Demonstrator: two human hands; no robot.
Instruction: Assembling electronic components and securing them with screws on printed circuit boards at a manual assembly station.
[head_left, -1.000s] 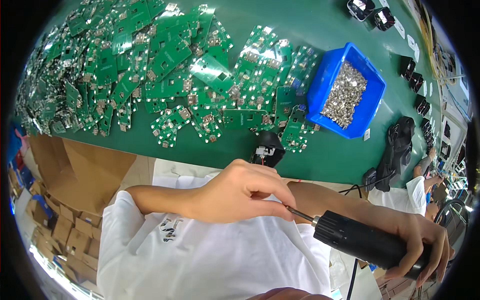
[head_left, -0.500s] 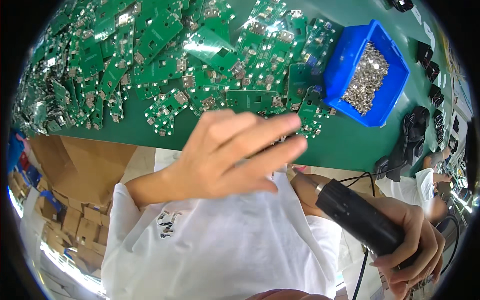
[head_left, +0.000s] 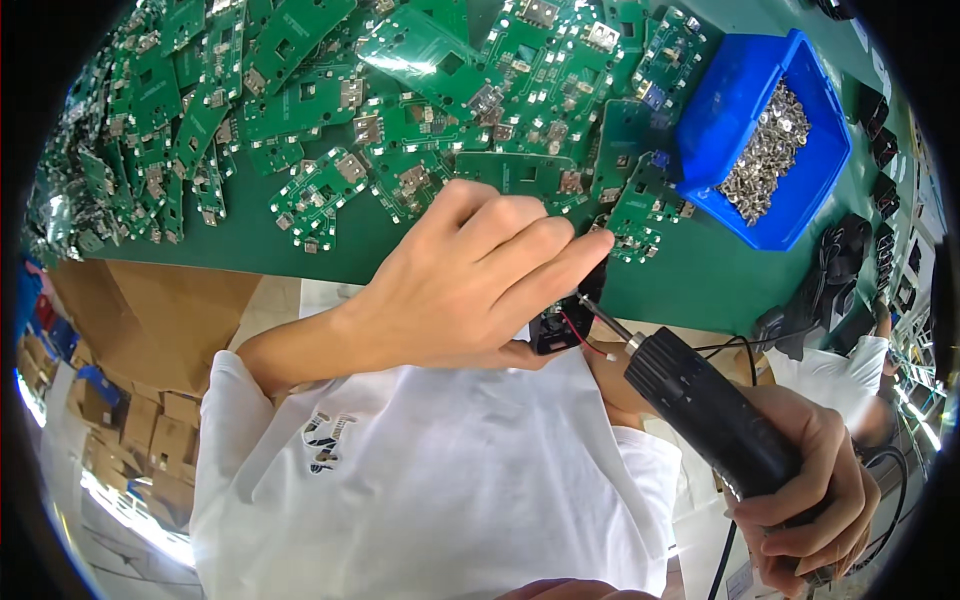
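My left hand (head_left: 470, 280) reaches across my body and holds a small black part (head_left: 565, 322) with a red wire at the table's near edge. My right hand (head_left: 810, 480) grips a black electric screwdriver (head_left: 715, 415). Its thin bit (head_left: 603, 318) points up-left and touches the black part, right under my left fingertips. Green circuit boards (head_left: 330, 190) lie spread on the green table (head_left: 680, 285) just beyond my hands.
A blue bin (head_left: 735, 110) full of silver screws stands at the upper right. Black parts (head_left: 880, 150) line the right edge of the table. Brown cardboard boxes (head_left: 140, 320) stand on the floor to the left. Another person's white sleeve (head_left: 850, 365) shows at right.
My left hand came down from the boards and closed on the black part. The screwdriver bit has moved up to meet it. The view has shifted closer to the table.
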